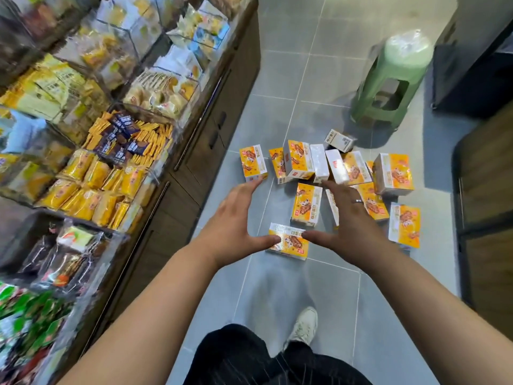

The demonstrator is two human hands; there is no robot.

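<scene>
Several orange-and-white snack boxes [305, 203] lie scattered on the grey tiled floor [277, 79]. My left hand [236, 218] and my right hand [344, 218] stretch out over them, palms down, fingers straight and spread. Both hands hold nothing. The two thumbs point toward each other above the nearest box [288, 241], which lies flat. Another box [253, 163] lies just past my left fingertips. Whether the hands touch any box cannot be told.
A dark wooden display counter [211, 129] with clear bins of wrapped snacks [111, 168] runs along the left. A green plastic stool [394, 76] stands beyond the boxes. Dark cabinets [483, 190] line the right. My white shoe [304, 327] and black trousers [249, 359] are below.
</scene>
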